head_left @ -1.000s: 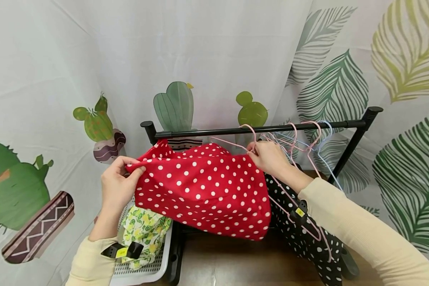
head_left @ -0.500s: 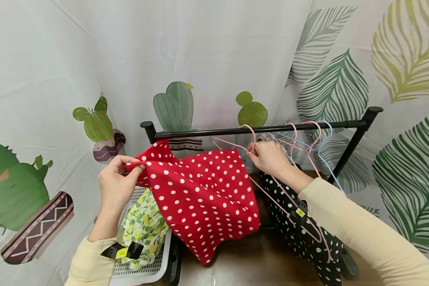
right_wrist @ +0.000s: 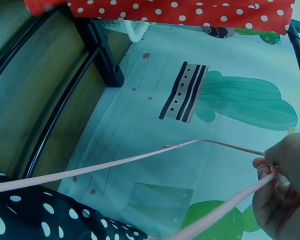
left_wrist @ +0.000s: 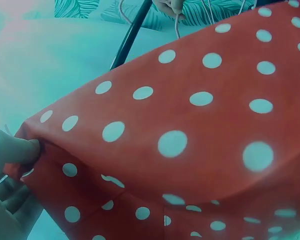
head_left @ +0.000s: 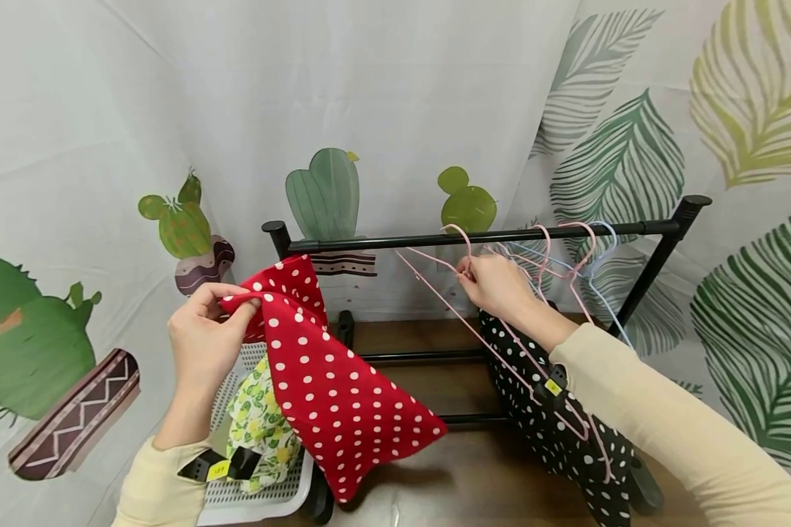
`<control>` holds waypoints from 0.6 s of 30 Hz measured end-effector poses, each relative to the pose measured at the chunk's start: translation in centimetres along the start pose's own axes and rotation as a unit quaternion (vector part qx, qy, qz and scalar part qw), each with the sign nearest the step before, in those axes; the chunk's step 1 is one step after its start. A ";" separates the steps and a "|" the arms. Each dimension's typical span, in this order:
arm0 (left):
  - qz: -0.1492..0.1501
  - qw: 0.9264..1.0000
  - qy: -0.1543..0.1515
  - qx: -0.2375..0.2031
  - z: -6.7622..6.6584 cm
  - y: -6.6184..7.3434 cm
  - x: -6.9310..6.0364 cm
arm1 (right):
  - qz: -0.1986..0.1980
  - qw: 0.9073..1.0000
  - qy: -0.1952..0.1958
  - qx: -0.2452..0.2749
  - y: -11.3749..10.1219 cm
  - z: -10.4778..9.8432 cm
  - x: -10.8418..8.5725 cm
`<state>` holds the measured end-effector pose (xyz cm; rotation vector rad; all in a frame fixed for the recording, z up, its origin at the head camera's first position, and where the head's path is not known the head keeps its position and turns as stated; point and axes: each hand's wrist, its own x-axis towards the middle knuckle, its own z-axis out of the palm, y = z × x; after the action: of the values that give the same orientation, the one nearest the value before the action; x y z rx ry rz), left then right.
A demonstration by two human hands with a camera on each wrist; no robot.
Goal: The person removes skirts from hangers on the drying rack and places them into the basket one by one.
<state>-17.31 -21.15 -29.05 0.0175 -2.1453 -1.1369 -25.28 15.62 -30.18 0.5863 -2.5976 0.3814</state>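
Observation:
My left hand (head_left: pixel 207 333) pinches a corner of a red cloth with white polka dots (head_left: pixel 343 395), which hangs down free of the hanger. In the left wrist view the red cloth (left_wrist: pixel 205 115) fills most of the picture, with the thumb pressing its edge. My right hand (head_left: pixel 497 285) grips a pink hanger (head_left: pixel 458 311) just under its hook, which is over the black rail (head_left: pixel 389 242). No cloth is on that hanger's near arm in the right wrist view, where the right hand (right_wrist: pixel 285 185) holds the wire neck.
Right of the hand, more pink hangers (head_left: pixel 583 245) and a blue hanger (head_left: pixel 606 263) hang on the rail. Black dotted fabric (head_left: pixel 527 395) hangs below them. A white basket (head_left: pixel 283 505) at lower left holds a lemon-print cloth (head_left: pixel 260 432). Lower black bars (head_left: pixel 428 356) cross the stand.
The red cloth has come away from the hanger and swung left and down, hanging from my left hand, which moved slightly left. My right hand stays on the hanger.

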 end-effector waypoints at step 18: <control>-0.029 0.998 0.045 -0.037 -2.9 0.5 1.3 | -0.001 1.000 0.003 0.018 -0.4 -0.7 -0.3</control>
<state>-16.46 -23.36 -26.84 0.0955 -2.0334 -1.2254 -24.59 15.60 -29.69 0.6001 -2.5880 0.4303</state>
